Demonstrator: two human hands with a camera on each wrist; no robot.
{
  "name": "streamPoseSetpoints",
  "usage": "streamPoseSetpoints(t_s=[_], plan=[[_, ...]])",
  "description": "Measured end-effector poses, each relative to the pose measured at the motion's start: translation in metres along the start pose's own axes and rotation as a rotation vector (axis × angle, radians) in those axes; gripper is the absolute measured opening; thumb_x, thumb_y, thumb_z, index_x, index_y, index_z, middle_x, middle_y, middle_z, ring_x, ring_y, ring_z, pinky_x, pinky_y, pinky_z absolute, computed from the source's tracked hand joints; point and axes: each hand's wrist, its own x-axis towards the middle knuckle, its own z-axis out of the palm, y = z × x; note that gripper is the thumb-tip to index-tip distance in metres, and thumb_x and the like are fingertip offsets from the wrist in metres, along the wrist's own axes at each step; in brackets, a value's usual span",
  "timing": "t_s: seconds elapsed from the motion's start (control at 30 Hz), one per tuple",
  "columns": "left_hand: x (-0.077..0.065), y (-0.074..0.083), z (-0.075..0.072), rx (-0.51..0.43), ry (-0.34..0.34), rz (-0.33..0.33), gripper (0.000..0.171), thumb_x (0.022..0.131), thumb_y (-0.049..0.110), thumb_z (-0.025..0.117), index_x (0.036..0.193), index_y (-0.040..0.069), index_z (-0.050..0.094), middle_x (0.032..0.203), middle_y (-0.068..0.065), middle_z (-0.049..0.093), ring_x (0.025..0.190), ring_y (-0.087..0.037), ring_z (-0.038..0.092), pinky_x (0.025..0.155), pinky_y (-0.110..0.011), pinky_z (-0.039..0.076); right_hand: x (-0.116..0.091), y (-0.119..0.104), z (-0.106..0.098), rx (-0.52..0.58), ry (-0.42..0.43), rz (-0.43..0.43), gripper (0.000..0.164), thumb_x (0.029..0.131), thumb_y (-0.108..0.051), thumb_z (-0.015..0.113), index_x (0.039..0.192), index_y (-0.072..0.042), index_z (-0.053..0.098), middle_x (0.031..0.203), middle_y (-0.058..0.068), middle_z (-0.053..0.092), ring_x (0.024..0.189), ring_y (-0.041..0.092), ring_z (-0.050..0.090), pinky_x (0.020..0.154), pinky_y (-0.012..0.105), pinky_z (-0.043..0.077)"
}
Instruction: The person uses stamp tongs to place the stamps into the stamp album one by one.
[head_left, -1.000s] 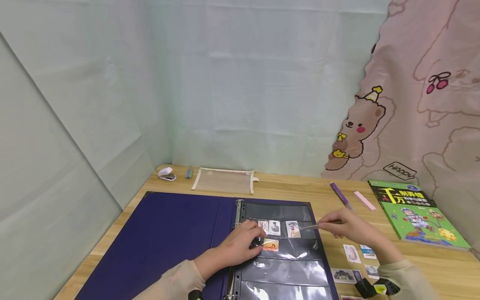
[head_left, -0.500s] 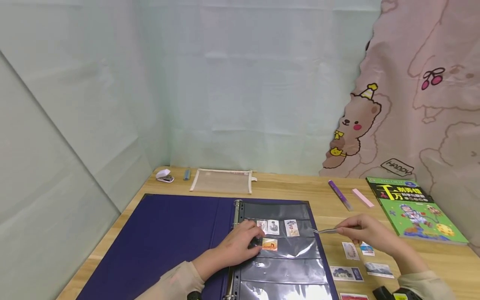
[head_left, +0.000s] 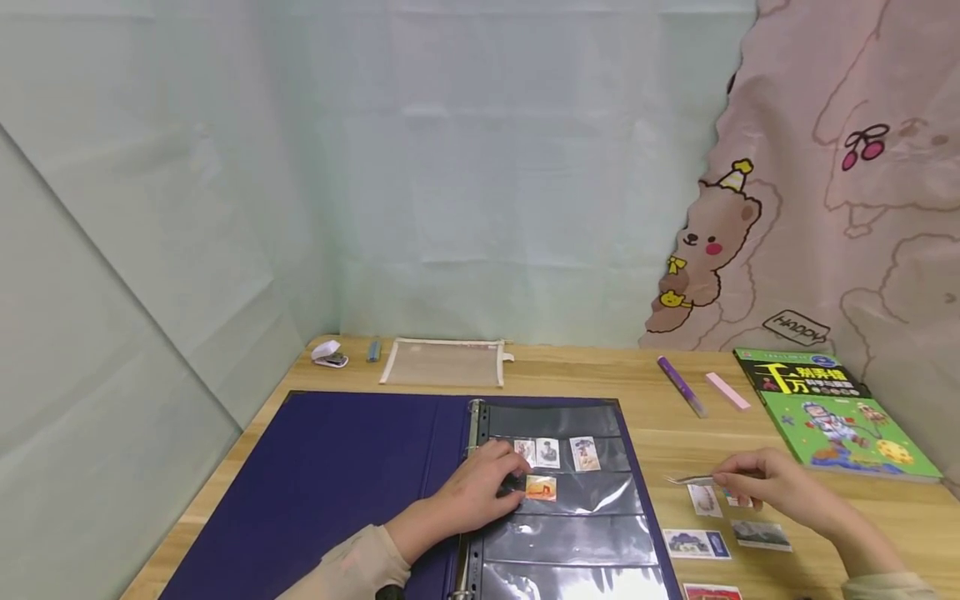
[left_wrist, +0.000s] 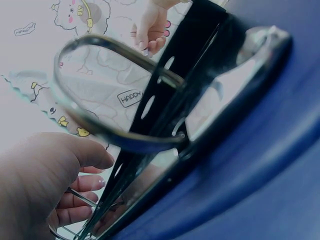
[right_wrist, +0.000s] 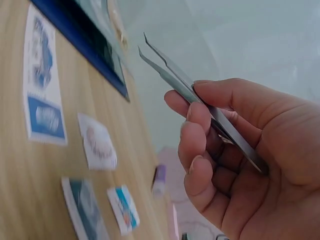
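My left hand (head_left: 474, 493) rests on the black pocket page (head_left: 566, 537) of a navy ring binder (head_left: 337, 475), beside its metal rings, with fingers loosely bent. Near its fingertips lie an orange stamp (head_left: 542, 488) and a grey portrait stamp (head_left: 548, 453); another stamp (head_left: 585, 454) sits farther right in the upper pocket. My right hand (head_left: 780, 496) holds steel tweezers (right_wrist: 172, 77) between thumb and fingers. Their bent tips are apart, with nothing between them. Under and around that hand lie loose stamps, among them a blue-and-white one (head_left: 696, 544) and a grey landscape one (head_left: 762, 535).
A mesh zip pouch (head_left: 444, 363), a small stapler (head_left: 330, 354) and a blue-grey block (head_left: 374, 350) lie along the back. A purple pen (head_left: 681, 385), a pink strip (head_left: 727, 391) and a green book (head_left: 836, 417) are at the right. Curtains hang behind the table.
My right hand has moved right with the tweezers, away from the rightmost stamp in the page and over the loose stamps. My left hand stays in place.
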Motion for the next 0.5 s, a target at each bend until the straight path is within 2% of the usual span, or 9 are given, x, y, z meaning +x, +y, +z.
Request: streamPoseSetpoints(t_s=[0.27, 0.5], plan=[[0.0, 0.0, 0.001, -0.008, 0.021, 0.01, 0.024, 0.076, 0.027, 0.068, 0.098, 0.018, 0.062, 0.087, 0.007, 0.054, 0.084, -0.007, 0.046, 0.074, -0.021, 0.041, -0.022, 0.012, -0.011, -0.104, 0.051, 0.08, 0.023, 0.093, -0.008, 0.042, 0.094, 0.004, 0.061, 0.059, 0.01, 0.047, 0.051, 0.014, 0.044, 0.045, 0.027, 0.037], [0.001, -0.002, 0.002, -0.001, 0.018, 0.005, 0.025, 0.076, 0.027, 0.067, 0.099, 0.019, 0.063, 0.087, 0.007, 0.054, 0.085, -0.007, 0.047, 0.076, -0.022, 0.041, -0.038, 0.02, -0.019, -0.159, 0.086, 0.092, 0.022, 0.092, -0.006, 0.044, 0.097, 0.007, 0.061, 0.056, 0.008, 0.046, 0.047, 0.012, 0.041, 0.042, 0.026, 0.035]])
